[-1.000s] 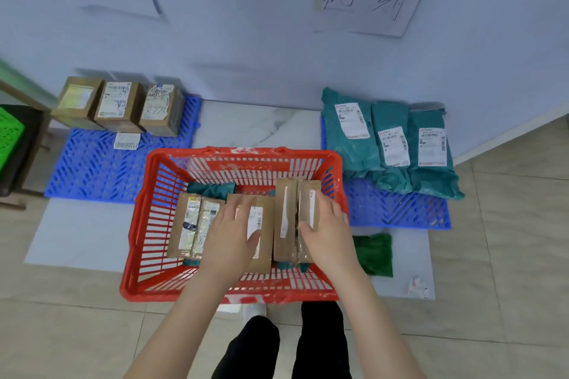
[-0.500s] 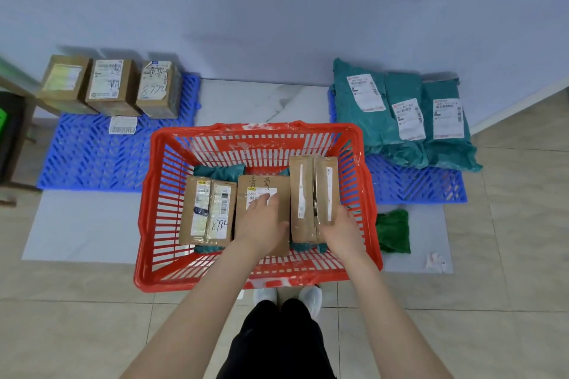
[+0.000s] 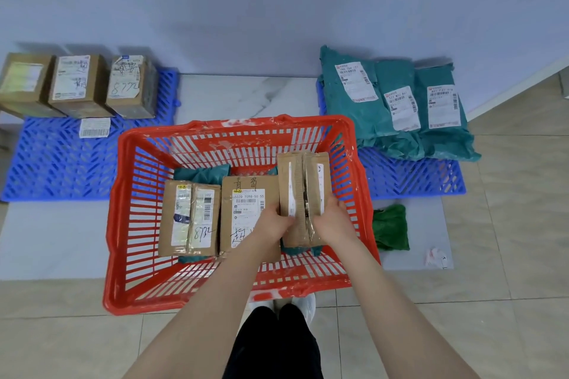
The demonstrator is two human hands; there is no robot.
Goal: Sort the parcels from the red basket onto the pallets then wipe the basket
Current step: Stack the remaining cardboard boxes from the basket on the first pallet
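The red basket (image 3: 308,121) stands on the floor between two blue pallets, nearer than both. Three cardboard parcels lie in it on top of teal bags (image 3: 201,172): a left parcel (image 3: 191,218) marked 8732, a middle parcel (image 3: 246,194) with handwriting, and a right parcel (image 3: 300,181) raised above the others. The left pallet (image 3: 55,163) carries three cardboard boxes (image 3: 77,86) in a row at its far edge, with a loose label (image 3: 94,127) just in front of them. The right pallet (image 3: 409,178) carries three teal mailer bags (image 3: 397,101) side by side. A green cloth (image 3: 391,228) lies on the floor right of the basket.

The left hand (image 3: 274,224) and right hand (image 3: 334,221) grasp the right parcel at its near end, fingers (image 3: 326,209) curled round its two sides.
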